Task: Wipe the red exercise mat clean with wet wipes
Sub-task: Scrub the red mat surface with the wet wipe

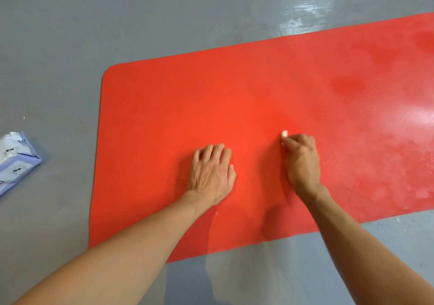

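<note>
With our left hand (212,170) pressed fingers-down on the red exercise mat (164,107) spread over the floor, our right hand (301,158), bunched round the wet wipe (284,133), should stroke leftward, overlapping, toward the dull end.

Two bare forearms reach forward from the bottom edge. The left hand (212,172) lies palm down, fingers loosely bent and together, thumb tucked alongside. The right hand (303,161) is curled into a loose fist, knuckles up, fingertips pinching something small and white.
</note>
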`<state>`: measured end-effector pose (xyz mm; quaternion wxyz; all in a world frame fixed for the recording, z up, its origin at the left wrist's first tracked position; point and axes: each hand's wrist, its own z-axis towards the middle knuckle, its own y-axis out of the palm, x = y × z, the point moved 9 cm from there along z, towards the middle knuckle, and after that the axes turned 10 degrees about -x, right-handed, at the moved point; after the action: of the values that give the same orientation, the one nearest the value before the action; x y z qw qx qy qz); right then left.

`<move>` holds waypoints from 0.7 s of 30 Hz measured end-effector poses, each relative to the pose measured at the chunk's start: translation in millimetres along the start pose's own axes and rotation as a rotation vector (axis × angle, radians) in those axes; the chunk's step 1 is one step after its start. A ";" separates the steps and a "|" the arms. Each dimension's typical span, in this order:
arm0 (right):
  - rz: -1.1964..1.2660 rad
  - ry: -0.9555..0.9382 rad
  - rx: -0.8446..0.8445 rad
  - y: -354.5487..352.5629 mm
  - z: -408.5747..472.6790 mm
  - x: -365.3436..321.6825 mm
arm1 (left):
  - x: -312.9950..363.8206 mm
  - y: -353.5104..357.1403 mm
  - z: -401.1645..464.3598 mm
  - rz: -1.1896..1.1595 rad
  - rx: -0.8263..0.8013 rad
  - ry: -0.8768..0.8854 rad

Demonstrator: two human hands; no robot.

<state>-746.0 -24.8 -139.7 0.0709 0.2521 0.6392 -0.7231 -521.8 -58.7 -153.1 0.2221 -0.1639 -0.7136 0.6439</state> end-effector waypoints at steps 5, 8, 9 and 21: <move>0.145 0.077 0.045 25.5 -15.5 -50.1 | -16.5 22.5 10.9 -0.028 -0.049 -0.044; 0.094 -0.304 -0.166 51.5 -39.8 -104.3 | -16.5 19.6 10.6 -0.040 -0.050 -0.025; 0.084 -0.359 -0.187 48.6 -35.2 -101.5 | -17.0 19.1 10.9 -0.041 -0.047 -0.027; 0.148 -0.186 -0.079 45.6 -21.1 -97.9 | -18.7 18.7 12.5 -0.047 -0.044 -0.051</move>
<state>-636.3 -33.9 -136.8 0.1929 0.2273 0.6375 -0.7104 -513.6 -76.8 -174.4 0.2151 -0.1356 -0.7367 0.6265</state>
